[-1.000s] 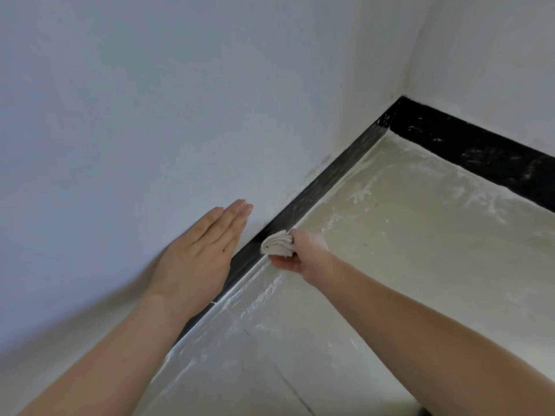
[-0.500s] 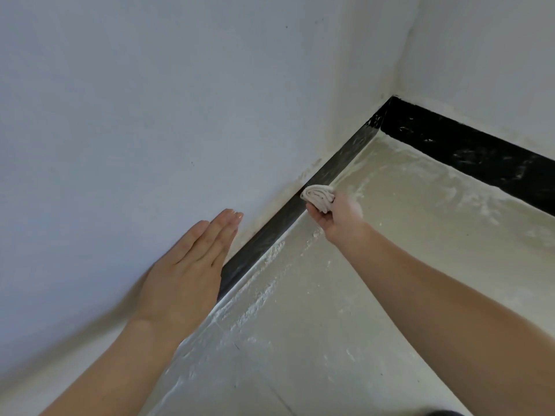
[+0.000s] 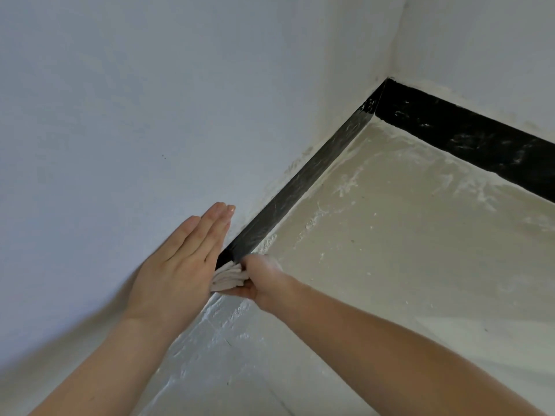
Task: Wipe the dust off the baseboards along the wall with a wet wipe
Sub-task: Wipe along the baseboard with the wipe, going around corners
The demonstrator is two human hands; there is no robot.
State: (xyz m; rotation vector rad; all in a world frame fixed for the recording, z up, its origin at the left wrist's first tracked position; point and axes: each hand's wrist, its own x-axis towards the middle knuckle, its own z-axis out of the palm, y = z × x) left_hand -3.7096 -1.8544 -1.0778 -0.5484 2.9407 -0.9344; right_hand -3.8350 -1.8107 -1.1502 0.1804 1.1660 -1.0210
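Curled round a folded wet wipe [image 3: 228, 277], the right hand [image 3: 264, 279] presses it against the black baseboard [image 3: 300, 181] near the floor [image 3: 390, 265], probably to drag dust along; the left hand [image 3: 180, 262] lies flat, fingers straight, on the wall [image 3: 120, 115], seemingly for balance

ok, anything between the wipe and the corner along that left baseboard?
Nothing visible. The black baseboard strip runs bare from the folded white wet wipe, gripped by the right hand, up to the corner. The left hand lies flat on the white wall beside the wipe, off that path.
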